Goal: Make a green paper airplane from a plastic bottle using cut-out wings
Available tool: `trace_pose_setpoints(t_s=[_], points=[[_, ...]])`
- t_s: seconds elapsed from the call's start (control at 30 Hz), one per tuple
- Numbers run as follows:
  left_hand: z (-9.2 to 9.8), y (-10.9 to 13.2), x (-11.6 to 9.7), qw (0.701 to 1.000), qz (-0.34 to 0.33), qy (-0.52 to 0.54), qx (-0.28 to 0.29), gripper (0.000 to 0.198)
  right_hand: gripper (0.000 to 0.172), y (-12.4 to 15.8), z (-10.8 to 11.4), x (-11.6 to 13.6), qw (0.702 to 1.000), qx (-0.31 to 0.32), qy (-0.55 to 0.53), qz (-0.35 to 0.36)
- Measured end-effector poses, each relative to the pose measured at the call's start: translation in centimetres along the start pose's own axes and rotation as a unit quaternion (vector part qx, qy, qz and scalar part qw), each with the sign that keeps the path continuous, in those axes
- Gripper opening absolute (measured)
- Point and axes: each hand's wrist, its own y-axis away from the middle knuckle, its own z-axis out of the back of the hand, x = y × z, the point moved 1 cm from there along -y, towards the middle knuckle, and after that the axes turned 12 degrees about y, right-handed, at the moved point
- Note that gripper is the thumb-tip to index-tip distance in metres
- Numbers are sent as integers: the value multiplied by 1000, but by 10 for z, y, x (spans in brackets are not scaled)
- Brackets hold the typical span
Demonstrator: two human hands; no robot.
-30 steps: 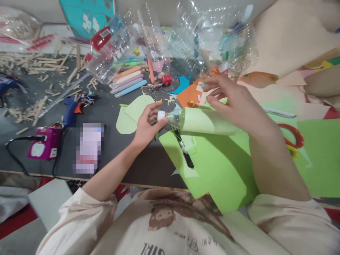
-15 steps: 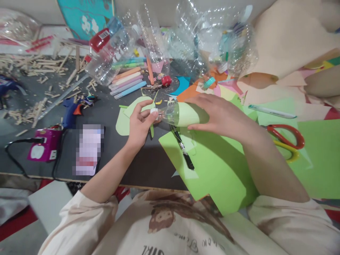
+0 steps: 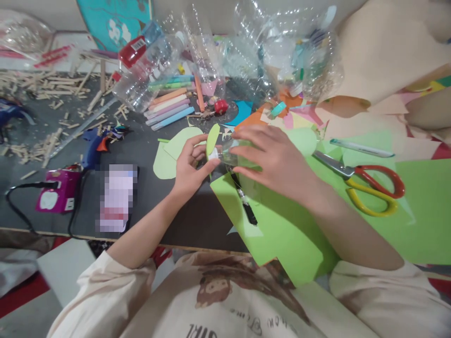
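Note:
A clear plastic bottle (image 3: 226,152) with a pale green paper covering (image 3: 303,140) lies sideways between my hands, its neck end to the left. My left hand (image 3: 193,164) is closed with thumb and fingers on the white cap (image 3: 213,154). A light green leaf-shaped paper piece (image 3: 212,137) stands up at the cap, beside those fingers. My right hand (image 3: 273,162) curves over the bottle, its fingers round the clear shoulder and hiding much of the body. Below lie a black marker (image 3: 245,202) and a large green paper sheet (image 3: 292,234).
Scissors (image 3: 375,183) with red and yellow handles lie at right beside a pen (image 3: 362,147). Pale green cut-outs (image 3: 164,162) rest left of my hands. Further left are a phone (image 3: 118,199), a blue glue gun (image 3: 92,148) and a purple box (image 3: 58,190). Clear bottles and coloured sticks (image 3: 171,109) fill the back.
My right hand has shifted left along the bottle, its fingers now over the clear shoulder. The leaf-shaped piece has risen at the cap. More of the scissors shows.

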Motion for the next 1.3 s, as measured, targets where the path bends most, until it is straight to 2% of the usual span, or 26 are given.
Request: trace_pose_setpoints(t_s=[0.07, 0.17, 0.27, 0.33, 0.4, 0.5, 0.57, 0.6, 0.7, 0.77, 0.87, 0.93, 0.97, 1.1, 1.2, 1.3], points=[[0, 0, 0, 1000, 8, -4, 6, 54, 26, -3, -6, 5, 999, -37, 0, -5], [1, -2, 0, 1000, 7, -12, 11, 54, 28, -3, -3, -4, 996, -82, -15, -43], [2, -1, -1, 999, -24, -31, -12, 53, 26, 5, 14, -24, 974, -137, -65, -169], [1, 2, -1, 996, -62, -48, -44, 53, 37, 11, 25, -35, 945, -158, -143, -248], [0, 6, -1, 990, -99, -67, -73, 53, 47, 16, 29, -40, 932, -123, -180, -291], [0, 11, -3, 974, -174, -114, -87, 52, 49, 16, 21, -38, 920, 42, -233, -313], [0, 13, -6, 958, -238, -150, -52, 48, 45, 15, 7, -31, 883, 131, -319, -320], [-1, 15, -8, 948, -268, -169, -17, 47, 44, 15, 0, -27, 857, 143, -370, -328], [-9, 20, -12, 898, -349, -248, 102, 45, 51, 17, -21, -13, 798, 130, -496, -317], [-18, 26, -15, 852, -387, -316, 157, 38, 52, 22, -32, -5, 742, 118, -583, -310], [-31, 32, -19, 810, -396, -395, 178, 29, 44, 30, -48, -3, 648, 88, -679, -333], [-36, 33, -23, 802, -396, -410, 178, 25, 39, 32, -57, -5, 598, 56, -722, -342], [-36, 32, -25, 802, -398, -407, 181, 24, 40, 32, -61, -7, 584, 44, -736, -340], [-30, 27, -27, 808, -393, -392, 196, 19, 52, 31, -70, -10, 573, 26, -756, -317], [-29, 25, -25, 812, -394, -376, 208, 11, 53, 33, -72, -9, 581, 19, -752, -312], [-31, 25, -23, 832, -376, -347, 217, 9, 53, 35, -75, -9, 589, 5, -746, -311]])
